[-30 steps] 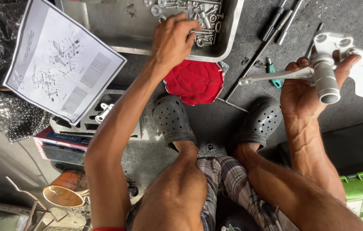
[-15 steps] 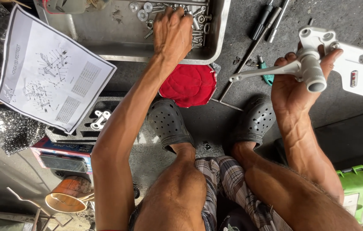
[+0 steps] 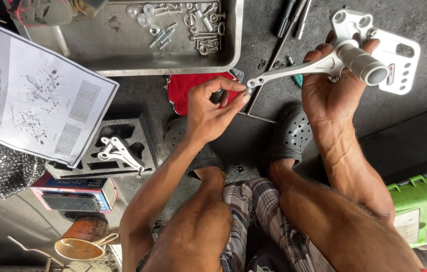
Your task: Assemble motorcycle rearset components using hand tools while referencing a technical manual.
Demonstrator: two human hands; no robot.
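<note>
— Since the earlier frame, what has moved?

— Left hand (image 3: 213, 108) has left the tray (image 3: 223, 63) and now sits nearer the body, over the red cloth (image 3: 183, 90). Its fingers (image 3: 238, 95) are pinched on a small part (image 3: 248, 91) right at the tip of the lever (image 3: 294, 70); what that part is, I cannot tell. The right hand (image 3: 332, 90) has come in closer with its bracket.

— Start near. What lies closest?

— Bare knees and checked shorts (image 3: 253, 201), then two grey clogs (image 3: 291, 136) on the dark floor (image 3: 425, 136). A green case (image 3: 425, 206) sits at the right edge. On the left, an orange funnel (image 3: 80, 239) and, just past it, a blue and red box (image 3: 75, 194).

— And beyond those?

— A black foam insert (image 3: 138, 131) with a white bracket piece (image 3: 117, 151) lying in one of its cut-outs. A printed diagram sheet (image 3: 42, 108) overlaps the insert's left side.

— Where is the main piece?

— In the right hand, held up above the right clog. The fingers are clenched around the white footpeg bracket (image 3: 395, 55), just beside its ribbed peg (image 3: 367, 63); the lever reaches left from there toward the left hand.

— Farthest away?

— The grey tray, holding bolts and washers (image 3: 193, 25) in its right half. Dark tools (image 3: 294, 20) lie on the floor between tray and bracket.
</note>
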